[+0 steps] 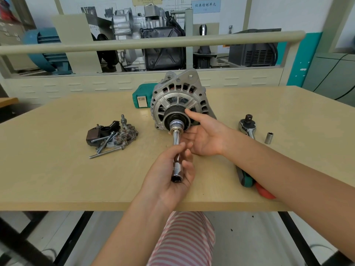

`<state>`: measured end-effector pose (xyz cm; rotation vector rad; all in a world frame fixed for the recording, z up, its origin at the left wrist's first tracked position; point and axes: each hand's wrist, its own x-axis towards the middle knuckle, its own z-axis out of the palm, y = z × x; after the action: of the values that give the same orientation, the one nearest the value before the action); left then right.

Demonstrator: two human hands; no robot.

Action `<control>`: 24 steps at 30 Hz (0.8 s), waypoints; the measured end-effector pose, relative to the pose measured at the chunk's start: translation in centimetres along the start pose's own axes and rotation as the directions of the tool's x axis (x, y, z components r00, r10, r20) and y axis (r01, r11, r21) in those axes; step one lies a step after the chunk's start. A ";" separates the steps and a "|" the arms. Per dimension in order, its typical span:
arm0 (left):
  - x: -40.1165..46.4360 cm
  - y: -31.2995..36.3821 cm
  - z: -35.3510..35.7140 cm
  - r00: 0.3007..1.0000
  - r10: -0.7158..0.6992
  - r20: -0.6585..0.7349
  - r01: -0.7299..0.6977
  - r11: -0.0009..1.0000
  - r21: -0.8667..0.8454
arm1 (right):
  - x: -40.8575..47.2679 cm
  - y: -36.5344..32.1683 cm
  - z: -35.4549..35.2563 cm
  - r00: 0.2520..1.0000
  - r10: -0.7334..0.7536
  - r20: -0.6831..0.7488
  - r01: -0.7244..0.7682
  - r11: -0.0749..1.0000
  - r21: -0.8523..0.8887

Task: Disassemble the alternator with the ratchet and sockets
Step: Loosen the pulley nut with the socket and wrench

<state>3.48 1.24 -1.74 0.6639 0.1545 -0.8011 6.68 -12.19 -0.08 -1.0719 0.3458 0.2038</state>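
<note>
Removed parts pile [112, 134] with long bolts sits left on the table [57, 169]; left hand [171, 173] grips the extension bar [176, 150], fingers curled round it, socket [175, 124] on its far end seated on the pulley nut. Alternator [180, 100] stands mid-table with the green case [142, 97] behind, right hand [205, 137] spread, fingertips on the pulley [177, 114]. Ratchet [247, 125] and spare socket [269, 138] lie right, apart from both hands

The scene is evenly and brightly lit; only soft shadows are cast on the worktop [57, 169]. Straight lines are bowed near the edges, and slight softness is seen throughout.
</note>
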 end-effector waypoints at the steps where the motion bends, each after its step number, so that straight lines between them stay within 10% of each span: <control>1: 0.0 -0.1 0.0 1.000 0.012 -0.004 -0.012 1.000 -0.007 | 0.0 0.0 0.0 1.000 0.002 0.004 -0.002 1.000 0.001; 24: 0.2 -0.2 0.2 1.000 0.020 0.005 -0.020 1.000 0.017 | -0.5 0.0 0.3 1.000 -0.004 -0.016 0.004 1.000 -0.010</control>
<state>3.45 0.97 -1.76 0.6792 0.1369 -0.7857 6.29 -11.94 0.26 -1.0843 0.3573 0.1933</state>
